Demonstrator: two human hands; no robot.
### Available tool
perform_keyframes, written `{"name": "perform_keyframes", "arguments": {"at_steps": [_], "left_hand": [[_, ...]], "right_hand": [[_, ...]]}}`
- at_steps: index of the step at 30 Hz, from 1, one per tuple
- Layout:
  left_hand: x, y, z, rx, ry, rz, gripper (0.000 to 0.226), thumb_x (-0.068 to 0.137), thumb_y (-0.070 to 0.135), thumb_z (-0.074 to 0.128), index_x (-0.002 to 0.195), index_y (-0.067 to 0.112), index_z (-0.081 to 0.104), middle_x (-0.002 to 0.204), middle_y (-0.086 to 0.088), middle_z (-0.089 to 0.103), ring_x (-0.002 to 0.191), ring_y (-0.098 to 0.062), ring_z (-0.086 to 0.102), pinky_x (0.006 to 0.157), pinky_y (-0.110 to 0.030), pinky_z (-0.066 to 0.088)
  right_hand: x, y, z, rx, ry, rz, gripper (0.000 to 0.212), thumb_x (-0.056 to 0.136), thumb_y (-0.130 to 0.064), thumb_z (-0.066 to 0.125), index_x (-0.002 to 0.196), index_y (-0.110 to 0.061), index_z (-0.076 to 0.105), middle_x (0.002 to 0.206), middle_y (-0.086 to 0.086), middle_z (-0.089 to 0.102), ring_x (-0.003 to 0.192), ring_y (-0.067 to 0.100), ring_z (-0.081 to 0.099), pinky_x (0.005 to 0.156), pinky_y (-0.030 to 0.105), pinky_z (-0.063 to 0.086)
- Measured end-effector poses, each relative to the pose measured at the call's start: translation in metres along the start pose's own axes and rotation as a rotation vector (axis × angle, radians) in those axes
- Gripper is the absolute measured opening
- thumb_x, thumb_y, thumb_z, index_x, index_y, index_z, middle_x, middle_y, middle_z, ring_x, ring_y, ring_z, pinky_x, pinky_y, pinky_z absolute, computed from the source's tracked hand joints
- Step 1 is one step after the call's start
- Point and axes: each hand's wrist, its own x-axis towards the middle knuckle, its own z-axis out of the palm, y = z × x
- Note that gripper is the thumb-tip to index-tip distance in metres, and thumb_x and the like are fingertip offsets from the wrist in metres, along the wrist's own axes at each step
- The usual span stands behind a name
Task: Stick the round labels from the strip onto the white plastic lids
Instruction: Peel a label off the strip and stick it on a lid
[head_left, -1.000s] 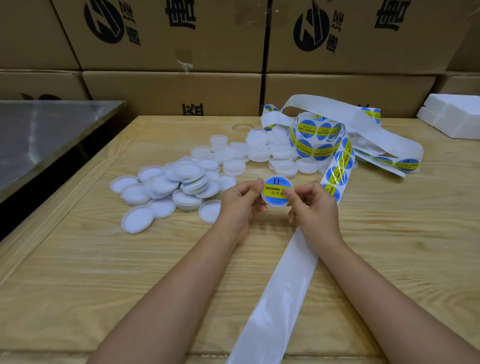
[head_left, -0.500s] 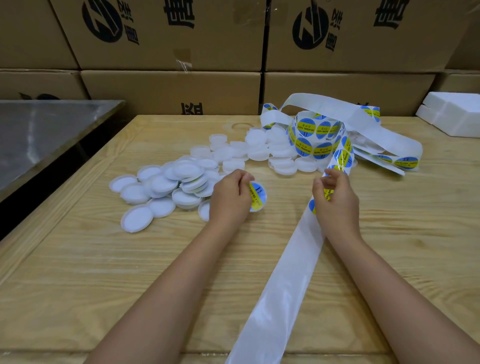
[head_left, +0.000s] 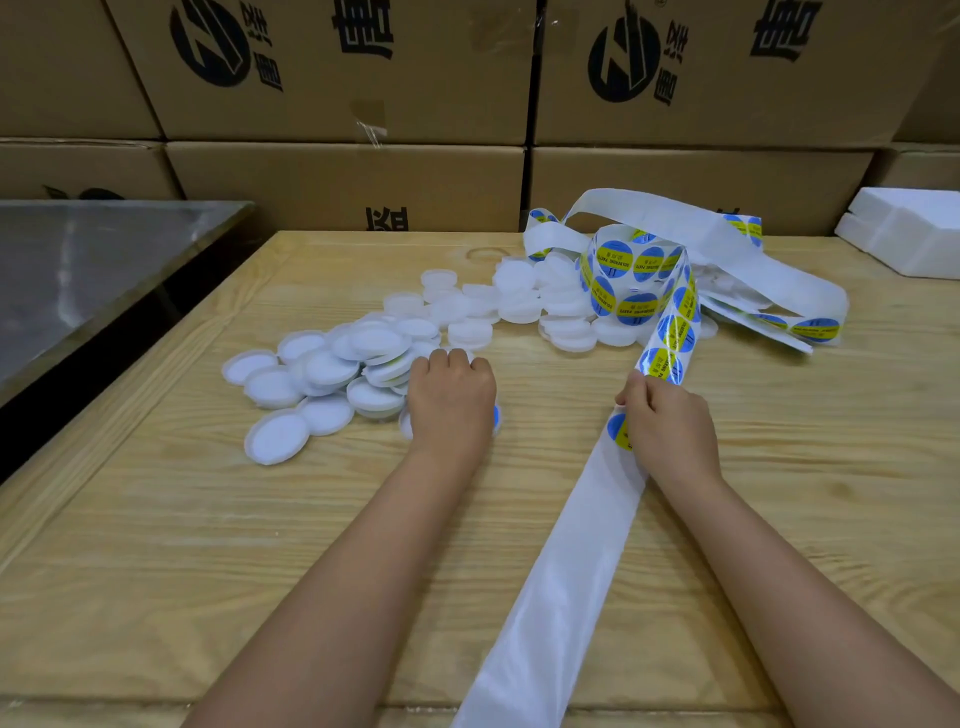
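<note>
White lids lie in a loose heap on the wooden desk, left of the middle. More of them are spread toward the far edge. The left hand sits palm down at the near side of the heap. Its fingers bend down round one lid. A bit of blue peeks out at the hand's right side. So I think this lid has its sticker on and is being put with the others, out of the way.

The right hand is right of the middle. Its thumb and fingers pinch the strip at a spot where labels sit, and one label is partly hidden under the hand. I think it holds there so the next label is easy to peel.

From the hand the strip rises to a tangled roll near the far edge, which rests partly on some lids. The other way, it runs bare and shiny to the near edge, because those labels are used up.

Brown boxes stand behind the far edge.
</note>
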Motion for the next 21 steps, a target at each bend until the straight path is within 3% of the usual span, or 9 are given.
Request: {"name": "perform_keyframes", "arguments": {"at_steps": [4,6,8,10,13,16,21], "left_hand": [[0.006,0.003,-0.006,-0.131,0.121,-0.020,0.023,0.038,0.010,0.071,0.057,0.020,0.064,0.059,0.003,0.057,0.055,-0.017,0.056,0.052,-0.023,0.040],[0.007,0.015,-0.014,-0.397,0.139,0.048,0.027,0.049,-0.003,0.064,0.073,0.009,0.069,0.072,-0.008,0.063,0.068,-0.027,0.060,0.061,-0.031,0.043],[0.008,0.037,-0.020,-0.658,0.012,0.209,0.038,0.068,-0.005,0.055,0.103,0.006,0.067,0.100,-0.011,0.065,0.095,-0.032,0.057,0.079,-0.038,0.036],[0.009,0.059,-0.023,-0.771,-0.086,0.340,0.035,0.084,0.006,0.050,0.116,0.012,0.061,0.109,-0.005,0.064,0.105,-0.027,0.053,0.085,-0.035,0.032],[0.008,0.076,-0.019,-0.958,-0.105,0.417,0.032,0.090,0.009,0.050,0.120,0.014,0.061,0.103,-0.006,0.067,0.099,-0.026,0.058,0.082,-0.038,0.040],[0.006,0.081,-0.008,-1.061,-0.116,0.383,0.030,0.090,0.007,0.053,0.118,0.011,0.061,0.120,-0.003,0.062,0.110,-0.025,0.055,0.090,-0.038,0.041],[0.005,0.082,0.000,-1.129,-0.190,0.413,0.039,0.087,0.008,0.059,0.126,0.011,0.056,0.134,-0.003,0.053,0.120,-0.023,0.049,0.099,-0.033,0.038]], "right_hand": [[0.001,-0.001,-0.001,0.108,0.041,0.028,0.053,0.100,-0.033,0.032,0.073,-0.006,0.068,0.077,0.006,0.069,0.080,0.030,0.059,0.074,0.037,0.045],[0.001,-0.001,0.000,0.187,0.055,0.068,0.054,0.100,-0.034,0.031,0.067,-0.013,0.068,0.072,-0.002,0.065,0.078,0.024,0.058,0.071,0.033,0.041],[0.002,0.001,0.001,0.238,0.072,0.095,0.058,0.101,-0.036,0.029,0.063,-0.015,0.067,0.069,-0.002,0.066,0.076,0.022,0.058,0.070,0.031,0.040],[0.004,0.001,0.001,0.256,0.102,0.115,0.061,0.101,-0.037,0.028,0.058,-0.014,0.066,0.066,0.002,0.065,0.075,0.026,0.058,0.068,0.032,0.039],[0.006,0.002,0.000,0.242,0.158,0.116,0.061,0.102,-0.036,0.027,0.049,-0.019,0.054,0.058,0.005,0.056,0.074,0.033,0.055,0.064,0.034,0.033],[0.007,0.004,0.000,0.291,0.181,0.140,0.060,0.101,-0.036,0.027,0.067,-0.012,0.070,0.069,0.006,0.065,0.080,0.029,0.059,0.073,0.034,0.041],[0.009,0.004,0.000,0.331,0.240,0.138,0.054,0.101,-0.034,0.029,0.073,-0.007,0.066,0.073,0.009,0.066,0.079,0.031,0.060,0.074,0.035,0.042]]}}
